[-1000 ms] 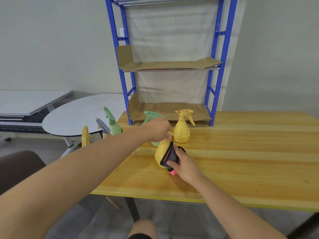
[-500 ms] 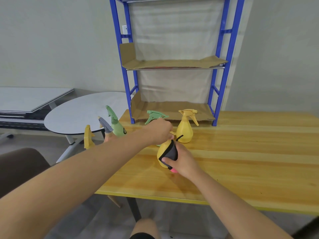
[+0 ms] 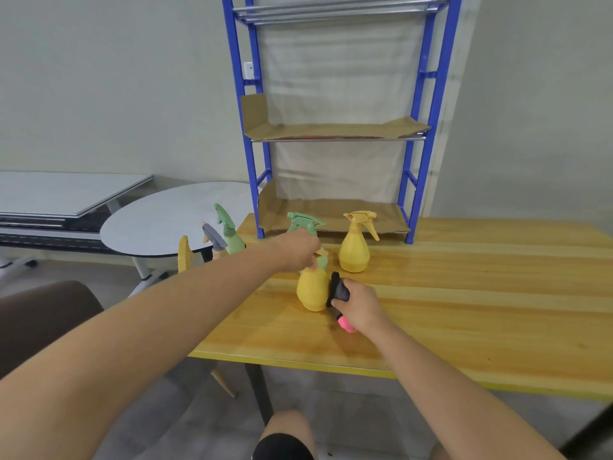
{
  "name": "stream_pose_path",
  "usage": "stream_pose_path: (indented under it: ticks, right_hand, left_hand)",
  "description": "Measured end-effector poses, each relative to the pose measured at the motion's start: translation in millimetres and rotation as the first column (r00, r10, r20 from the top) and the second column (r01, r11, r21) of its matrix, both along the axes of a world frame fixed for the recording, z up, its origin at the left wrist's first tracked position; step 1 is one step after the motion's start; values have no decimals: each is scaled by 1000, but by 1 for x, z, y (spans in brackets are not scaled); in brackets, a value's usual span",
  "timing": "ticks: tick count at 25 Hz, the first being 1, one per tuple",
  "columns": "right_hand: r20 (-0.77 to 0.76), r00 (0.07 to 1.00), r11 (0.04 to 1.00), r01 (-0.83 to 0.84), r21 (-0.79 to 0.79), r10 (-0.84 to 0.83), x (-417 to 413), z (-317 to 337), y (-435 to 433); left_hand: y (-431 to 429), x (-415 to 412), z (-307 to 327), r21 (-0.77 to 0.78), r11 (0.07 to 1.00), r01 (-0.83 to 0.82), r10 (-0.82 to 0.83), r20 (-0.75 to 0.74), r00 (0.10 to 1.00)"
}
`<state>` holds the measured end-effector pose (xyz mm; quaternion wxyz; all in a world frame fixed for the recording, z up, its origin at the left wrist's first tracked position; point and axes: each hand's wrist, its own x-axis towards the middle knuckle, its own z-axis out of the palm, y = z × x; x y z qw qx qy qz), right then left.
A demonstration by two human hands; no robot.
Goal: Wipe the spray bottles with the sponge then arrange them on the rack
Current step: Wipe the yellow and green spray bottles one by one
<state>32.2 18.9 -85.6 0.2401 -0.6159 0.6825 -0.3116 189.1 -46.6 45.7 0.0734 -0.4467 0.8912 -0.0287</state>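
A yellow spray bottle (image 3: pixel 312 290) stands upright on the wooden table (image 3: pixel 464 293). My left hand (image 3: pixel 297 252) grips its top and hides the nozzle. My right hand (image 3: pixel 356 303) holds a black and pink sponge (image 3: pixel 339 295) pressed against the bottle's right side. A second yellow bottle (image 3: pixel 355 245) stands behind, to the right. A green bottle (image 3: pixel 303 224) shows behind my left hand. The blue rack (image 3: pixel 335 134) with cardboard-lined shelves stands at the table's back edge; I see no bottles on it.
Off the table's left edge stand a green bottle (image 3: pixel 229 230), a grey-topped bottle (image 3: pixel 214 239) and a yellow one (image 3: pixel 184 255). A round grey table (image 3: pixel 166 220) and a brown chair (image 3: pixel 43 313) lie to the left. My knee (image 3: pixel 285 433) shows below.
The sponge has slid from the front of the bottle round to its right side. My left hand stays on the bottle's top.
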Motion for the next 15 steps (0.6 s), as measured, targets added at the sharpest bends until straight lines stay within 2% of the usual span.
stream_pose_path:
  ticks: [4,8,15]
  right_hand:
    - [-35,999,1000,-3,-16,2,-3,3,7]
    - [-36,998,998,-52,-23,52,9,1,12]
    - [-90,990,994,-108,-31,105,25,1,7]
  left_hand:
    - [10,29,1,18,1000,-2,2,35,999]
    - [13,62,2,-31,999,-10,13,80,997]
    - [0,100,-2,-179,984,8,54,340,939]
